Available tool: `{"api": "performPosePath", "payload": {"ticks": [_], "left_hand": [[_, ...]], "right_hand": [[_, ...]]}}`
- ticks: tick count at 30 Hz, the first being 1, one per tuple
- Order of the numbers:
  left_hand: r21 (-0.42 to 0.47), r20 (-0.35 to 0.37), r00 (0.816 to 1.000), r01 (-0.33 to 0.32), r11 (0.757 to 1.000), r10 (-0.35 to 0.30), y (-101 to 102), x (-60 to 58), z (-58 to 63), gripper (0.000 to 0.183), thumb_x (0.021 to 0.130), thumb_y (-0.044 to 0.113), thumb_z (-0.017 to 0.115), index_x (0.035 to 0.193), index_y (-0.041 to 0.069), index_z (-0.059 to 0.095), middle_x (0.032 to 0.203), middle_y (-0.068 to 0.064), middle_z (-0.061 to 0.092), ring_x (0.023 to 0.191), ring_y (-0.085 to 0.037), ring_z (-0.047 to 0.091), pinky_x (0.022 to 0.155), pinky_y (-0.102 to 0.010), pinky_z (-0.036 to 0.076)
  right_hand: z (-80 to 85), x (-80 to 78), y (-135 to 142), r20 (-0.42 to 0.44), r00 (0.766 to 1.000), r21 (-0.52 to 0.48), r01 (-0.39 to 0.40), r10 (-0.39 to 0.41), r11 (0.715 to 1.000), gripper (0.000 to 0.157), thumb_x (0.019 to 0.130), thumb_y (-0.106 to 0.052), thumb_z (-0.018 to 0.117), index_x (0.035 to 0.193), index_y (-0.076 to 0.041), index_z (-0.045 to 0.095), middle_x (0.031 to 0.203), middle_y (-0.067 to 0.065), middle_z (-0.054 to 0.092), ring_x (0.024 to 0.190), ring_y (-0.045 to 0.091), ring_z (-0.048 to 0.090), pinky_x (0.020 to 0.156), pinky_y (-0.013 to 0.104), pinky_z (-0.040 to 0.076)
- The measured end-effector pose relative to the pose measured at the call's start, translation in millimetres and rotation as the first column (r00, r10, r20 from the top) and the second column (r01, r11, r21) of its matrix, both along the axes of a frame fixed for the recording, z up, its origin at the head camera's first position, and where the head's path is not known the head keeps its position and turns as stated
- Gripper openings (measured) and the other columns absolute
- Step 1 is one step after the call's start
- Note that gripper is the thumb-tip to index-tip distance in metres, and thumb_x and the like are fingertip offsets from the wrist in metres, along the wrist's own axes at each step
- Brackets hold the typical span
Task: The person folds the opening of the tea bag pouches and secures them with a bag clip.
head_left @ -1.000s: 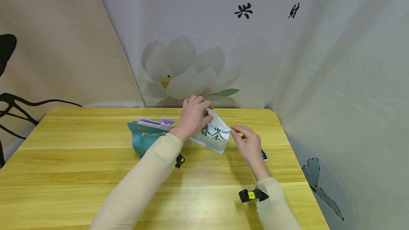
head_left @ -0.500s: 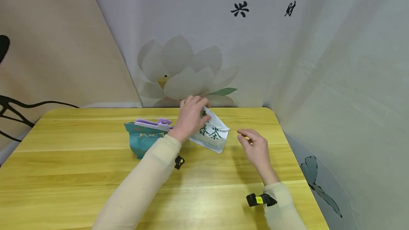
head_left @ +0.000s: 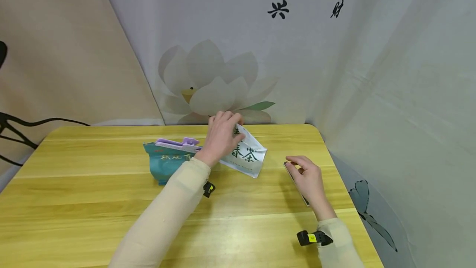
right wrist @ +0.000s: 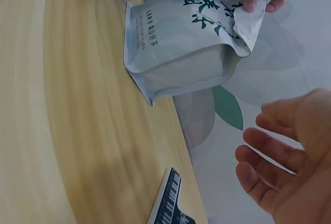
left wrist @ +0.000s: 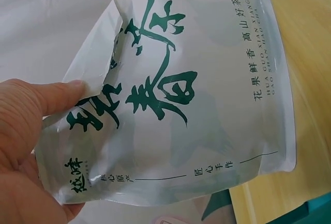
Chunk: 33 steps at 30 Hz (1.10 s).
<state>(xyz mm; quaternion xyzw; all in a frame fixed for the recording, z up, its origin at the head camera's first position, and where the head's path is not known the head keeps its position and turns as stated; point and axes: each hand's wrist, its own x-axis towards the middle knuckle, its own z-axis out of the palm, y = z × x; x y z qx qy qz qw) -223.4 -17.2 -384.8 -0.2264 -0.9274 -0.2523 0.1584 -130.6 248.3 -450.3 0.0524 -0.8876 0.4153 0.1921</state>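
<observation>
In the head view my left hand (head_left: 222, 135) grips the upper end of a white tea pouch (head_left: 250, 155) printed with green characters. The left wrist view has the thumb (left wrist: 64, 95) pressing a folded-over flap of the pouch (left wrist: 212, 58); the other fingers are mostly hidden behind it. My right hand (head_left: 308, 177) is right of the pouch, apart from it. A thin dark clip (head_left: 302, 195) shows along that hand's left side. In the right wrist view the clip (right wrist: 166, 200) bears a piano-key pattern, and the right hand's loosely bent fingers (right wrist: 269, 157) hold nothing.
Left of the white pouch, a teal bag (head_left: 167, 166) stands with a purple clip (head_left: 178, 144) across its top, partly behind my left forearm. The wooden table (head_left: 238, 226) ends at a printed curtain (head_left: 230, 44) at the back.
My right hand has left the pouch's right corner and moved right and nearer to me, over by the dark clip. My left hand still holds the pouch in place.
</observation>
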Motion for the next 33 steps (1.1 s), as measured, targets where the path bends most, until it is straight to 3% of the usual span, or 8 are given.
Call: {"api": "performPosePath", "payload": {"ticks": [14, 22, 29, 33], "left_hand": [[0.005, 0.028, 1.0, -0.004, 1.0, 0.004, 0, 2.9, 1.3, 0.028, 0.092, 0.023, 0.081, 0.111, 0.015, 0.062, 0.113, -0.004, 0.062, 0.116, -0.028, 0.048, 0.105, -0.051, 0.035], [-0.002, 0.03, 1.0, -0.003, 1.0, 0.003, 1, 2.9, 1.9, 0.028, 0.092, 0.024, 0.081, 0.111, 0.016, 0.062, 0.113, -0.004, 0.062, 0.116, -0.028, 0.048, 0.106, -0.05, 0.035], [-0.007, 0.035, 0.999, -0.007, 1.0, 0.007, 1, 3.3, 2.9, 0.028, 0.093, 0.024, 0.08, 0.112, 0.015, 0.062, 0.114, -0.004, 0.062, 0.117, -0.028, 0.048, 0.106, -0.05, 0.035], [-0.008, 0.045, 0.999, -0.011, 1.0, 0.011, 1, 3.2, 3.2, 0.028, 0.093, 0.024, 0.08, 0.112, 0.016, 0.062, 0.114, -0.004, 0.062, 0.117, -0.028, 0.047, 0.107, -0.05, 0.034]], "right_hand": [[-11.5, 5.5, 15, 0.114, 0.992, 0.082, 0.039, -0.048, 0.996, 0.024, 0.094, -0.002, 0.073, 0.119, -0.002, 0.075, 0.114, 0.017, 0.072, 0.083, 0.029, 0.068, 0.069, 0.027, 0.053], [-20.3, 6.4, 23, 0.101, 0.991, 0.165, 0.069, -0.087, 0.984, 0.026, 0.092, 0.0, 0.075, 0.118, 0.0, 0.074, 0.119, 0.021, 0.069, 0.085, 0.034, 0.063, 0.067, 0.035, 0.052], [-23.8, 6.7, 28, 0.122, 0.987, 0.194, 0.082, -0.106, 0.978, 0.03, 0.09, 0.002, 0.075, 0.119, 0.005, 0.071, 0.122, 0.026, 0.067, 0.111, 0.046, 0.06, 0.086, 0.058, 0.054], [-26.8, 6.8, 32, 0.148, 0.981, 0.207, 0.095, -0.127, 0.974, 0.032, 0.088, 0.004, 0.074, 0.119, 0.007, 0.07, 0.122, 0.029, 0.066, 0.112, 0.05, 0.059, 0.092, 0.062, 0.049]]}}
